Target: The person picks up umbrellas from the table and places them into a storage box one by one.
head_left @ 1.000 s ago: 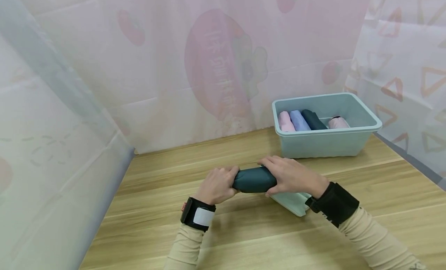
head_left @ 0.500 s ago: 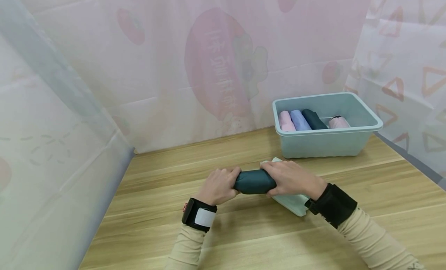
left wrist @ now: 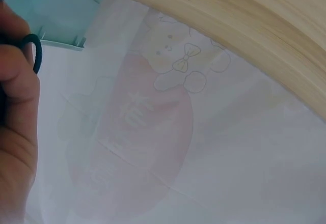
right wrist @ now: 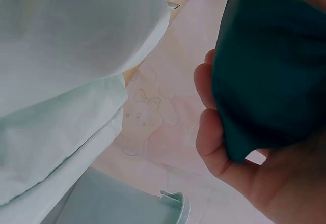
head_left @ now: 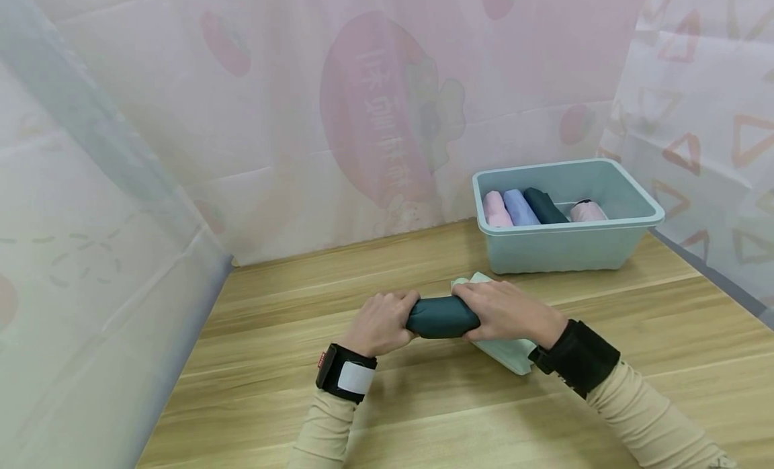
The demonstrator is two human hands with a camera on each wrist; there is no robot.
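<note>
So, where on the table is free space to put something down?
The wooden table is bare left of the left hand, up to the curtain, and along the near edge between the sleeves. It is crowded around the dark green roll, the pale folded cloth and the bin; the bin's right end has room.

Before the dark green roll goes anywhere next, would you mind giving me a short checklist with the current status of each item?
1. Left hand grips one end of the dark green roll: ok.
2. Right hand grips the other end: ok.
3. Roll looks tight, no loose flap in the head view: ok.
4. Free space in the teal bin right of the rolled garments: ok.
5. Pale green folded cloth lies under the right hand, apart from the roll: cannot tell.
</note>
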